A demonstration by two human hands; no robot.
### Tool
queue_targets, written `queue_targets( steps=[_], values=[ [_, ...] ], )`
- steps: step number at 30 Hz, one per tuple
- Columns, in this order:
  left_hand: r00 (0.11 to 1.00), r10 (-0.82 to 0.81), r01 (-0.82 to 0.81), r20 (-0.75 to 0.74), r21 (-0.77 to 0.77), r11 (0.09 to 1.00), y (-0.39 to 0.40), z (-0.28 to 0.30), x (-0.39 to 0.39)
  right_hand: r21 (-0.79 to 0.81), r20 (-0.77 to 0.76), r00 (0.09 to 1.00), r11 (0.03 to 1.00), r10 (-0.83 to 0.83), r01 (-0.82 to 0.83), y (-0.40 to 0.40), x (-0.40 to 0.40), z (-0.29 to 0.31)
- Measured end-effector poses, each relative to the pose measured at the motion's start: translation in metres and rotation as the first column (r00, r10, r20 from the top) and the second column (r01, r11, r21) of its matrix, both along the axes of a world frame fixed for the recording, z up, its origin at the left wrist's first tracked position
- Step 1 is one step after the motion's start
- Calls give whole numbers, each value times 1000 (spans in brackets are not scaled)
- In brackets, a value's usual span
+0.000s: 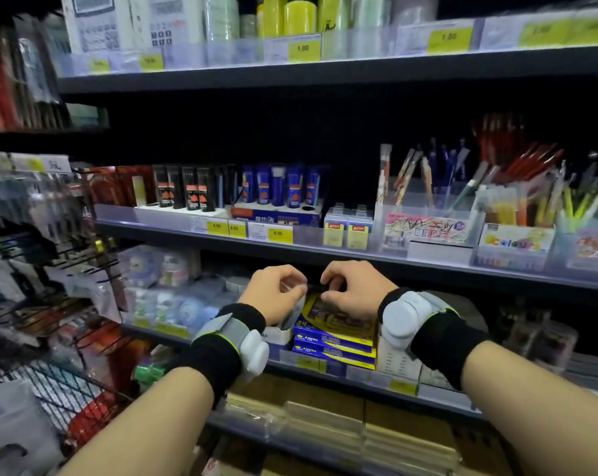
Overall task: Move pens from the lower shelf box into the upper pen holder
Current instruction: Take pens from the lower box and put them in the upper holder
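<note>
Both my hands reach into the lower shelf. My left hand (274, 293) and my right hand (353, 286) pinch a clear plastic packet (299, 289) between them, just above a white open box (279, 333) and a stack of blue and yellow boxes (335, 333). What the packet holds is hard to tell; something dark shows at its top. On the shelf above, to the right, stand clear pen holders (424, 207) with several pens and pencils sticking up. Both wrists wear black bands with white devices.
Black and blue glue or marker tubes (277, 183) stand on the upper shelf at left centre, behind yellow price tags (277, 232). Small toys in clear packs (160, 269) fill the lower shelf's left. A wire basket (60, 396) sits at lower left. Flat boxes (325, 424) lie on the bottom shelf.
</note>
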State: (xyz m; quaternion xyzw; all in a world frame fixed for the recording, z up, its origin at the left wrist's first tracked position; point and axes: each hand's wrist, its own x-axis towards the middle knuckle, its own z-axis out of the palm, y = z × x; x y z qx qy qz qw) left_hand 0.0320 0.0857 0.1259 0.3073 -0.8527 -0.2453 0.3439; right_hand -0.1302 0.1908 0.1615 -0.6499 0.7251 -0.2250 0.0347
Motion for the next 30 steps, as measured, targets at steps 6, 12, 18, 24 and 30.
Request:
queue_targets(
  steps=[6, 12, 18, 24, 30],
  values=[
    [991, 104, -112, 87, 92, 989, -17, -51, 27, 169, -45, 999, 986, -5, 13, -19, 18, -57],
    [975, 164, -185, 149, 146, 972, -34, -93, 41, 206, -37, 999, 978, -24, 31, -43, 25, -100],
    [961, 213, -238, 176, 134, 962, -51, -113, 41, 130, 53, 994, 987, -98, 91, -73, 28, -126],
    [949, 254, -279, 188, 121, 953, -80, -124, 34, 52, 104, 984, 989, -142, 138, -109, 22, -144],
    [935, 215, -242, 281, 62, 968, -108, -138, 21, 96, 81, 983, 983, -164, 156, -142, 20, -155]
  ],
)
